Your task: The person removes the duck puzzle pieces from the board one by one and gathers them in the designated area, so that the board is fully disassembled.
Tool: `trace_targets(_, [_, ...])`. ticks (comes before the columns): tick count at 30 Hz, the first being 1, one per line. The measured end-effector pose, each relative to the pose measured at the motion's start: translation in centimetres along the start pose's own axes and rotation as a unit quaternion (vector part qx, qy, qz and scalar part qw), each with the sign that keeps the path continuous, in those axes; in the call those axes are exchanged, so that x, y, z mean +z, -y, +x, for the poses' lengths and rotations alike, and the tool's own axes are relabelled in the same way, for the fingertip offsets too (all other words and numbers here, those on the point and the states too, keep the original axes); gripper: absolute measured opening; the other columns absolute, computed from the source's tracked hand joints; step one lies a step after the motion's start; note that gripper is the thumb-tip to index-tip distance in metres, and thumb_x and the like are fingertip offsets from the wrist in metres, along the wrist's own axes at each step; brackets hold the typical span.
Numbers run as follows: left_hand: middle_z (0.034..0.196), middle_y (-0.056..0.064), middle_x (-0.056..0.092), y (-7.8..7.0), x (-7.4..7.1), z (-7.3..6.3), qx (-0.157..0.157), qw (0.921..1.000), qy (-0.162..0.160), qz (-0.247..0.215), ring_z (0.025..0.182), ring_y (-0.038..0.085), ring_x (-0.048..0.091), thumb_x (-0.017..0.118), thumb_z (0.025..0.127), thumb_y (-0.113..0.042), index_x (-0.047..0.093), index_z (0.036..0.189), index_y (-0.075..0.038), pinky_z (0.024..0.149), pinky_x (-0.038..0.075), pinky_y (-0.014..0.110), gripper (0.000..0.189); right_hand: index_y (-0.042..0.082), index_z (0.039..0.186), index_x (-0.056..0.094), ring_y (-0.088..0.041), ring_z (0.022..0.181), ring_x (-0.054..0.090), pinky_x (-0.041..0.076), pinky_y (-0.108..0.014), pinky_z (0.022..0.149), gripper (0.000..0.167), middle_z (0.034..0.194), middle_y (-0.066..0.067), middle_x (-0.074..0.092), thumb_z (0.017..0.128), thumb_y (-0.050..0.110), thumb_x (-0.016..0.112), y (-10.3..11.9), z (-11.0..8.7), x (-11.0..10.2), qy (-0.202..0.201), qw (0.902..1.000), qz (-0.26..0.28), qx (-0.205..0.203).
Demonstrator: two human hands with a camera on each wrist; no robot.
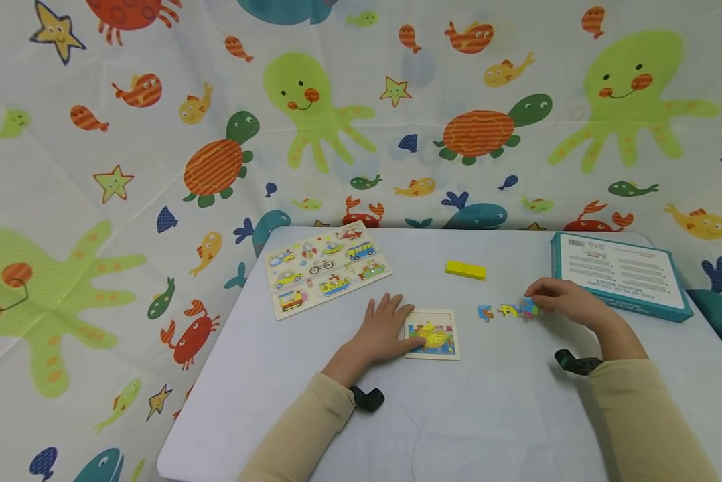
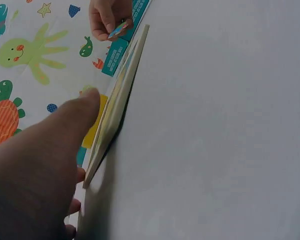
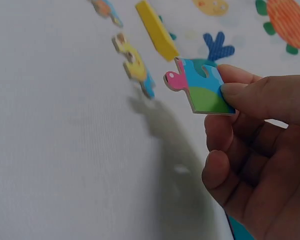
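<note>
A jigsaw piece in blue, green and pink is pinched between the thumb and fingers of my right hand, held above the table. My left hand lies with fingers spread at the left side of a small wooden puzzle tray, its thumb reaching over the partly filled yellow and blue picture. Between the tray and my right hand lie a small blue and orange piece and a yellow piece.
Behind the loose pieces lies a yellow block. A teal and white box occupies the right side of the table. At the back left is a wooden board with vehicle pictures. A sea-animal cloth hangs behind.
</note>
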State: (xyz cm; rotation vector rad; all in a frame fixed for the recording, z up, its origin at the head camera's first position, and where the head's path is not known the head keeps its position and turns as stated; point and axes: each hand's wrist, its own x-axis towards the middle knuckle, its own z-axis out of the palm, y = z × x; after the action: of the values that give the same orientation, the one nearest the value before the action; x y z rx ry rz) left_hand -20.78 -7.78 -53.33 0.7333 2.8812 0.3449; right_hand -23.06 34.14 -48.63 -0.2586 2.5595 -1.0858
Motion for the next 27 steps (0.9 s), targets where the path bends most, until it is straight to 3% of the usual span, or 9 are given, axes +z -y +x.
trace_targets(5, [0.164, 0.002, 0.023, 1.6, -0.5, -0.6, 0.038, 0.9992, 0.013, -0.008, 0.155, 0.027, 0.013, 0.046, 0.083, -0.081, 0.032, 0.155, -0.024, 0.124, 0.011, 0.054, 0.093, 0.010, 0.117, 0.065, -0.017, 0.089, 0.053, 0.047, -0.026, 0.073, 0.029, 0.111, -0.010, 0.063, 0.101, 0.033, 0.056, -1.2, 0.0, -0.6, 0.001, 0.9999, -0.016, 0.006])
trace_targets(10, [0.164, 0.002, 0.024, 2.2, -0.4, -1.0, 0.060, 0.9981, 0.010, -0.008, 0.155, 0.026, 0.012, 0.048, 0.082, -0.083, 0.032, 0.155, -0.021, 0.124, 0.011, 0.052, 0.097, 0.010, 0.116, 0.065, -0.017, 0.090, 0.052, 0.046, -0.026, 0.074, 0.026, 0.108, -0.009, 0.063, 0.102, 0.030, 0.055, -1.6, 0.2, -0.8, 0.015, 0.9996, -0.023, 0.008])
trace_targets(17, [0.164, 0.002, 0.025, 2.2, -0.3, -1.2, 0.066, 0.9978, 0.004, 0.005, 0.155, 0.026, 0.012, 0.052, 0.079, -0.083, 0.031, 0.156, -0.020, 0.124, 0.011, 0.051, 0.101, 0.010, 0.115, 0.066, -0.018, 0.092, 0.052, 0.047, -0.027, 0.076, 0.024, 0.109, -0.007, 0.064, 0.102, 0.027, 0.055, -1.6, 0.6, -0.8, 0.035, 0.9984, -0.041, 0.017])
trace_targets(27, [0.164, 0.003, 0.025, 2.1, -0.6, -1.4, 0.068, 0.9976, -0.003, 0.012, 0.154, 0.026, 0.014, 0.057, 0.079, -0.080, 0.032, 0.155, -0.019, 0.124, 0.012, 0.051, 0.101, 0.011, 0.113, 0.066, -0.020, 0.097, 0.053, 0.046, -0.028, 0.079, 0.023, 0.111, -0.007, 0.065, 0.102, 0.028, 0.056, -1.4, 0.7, -0.3, 0.020, 0.9983, -0.051, 0.017])
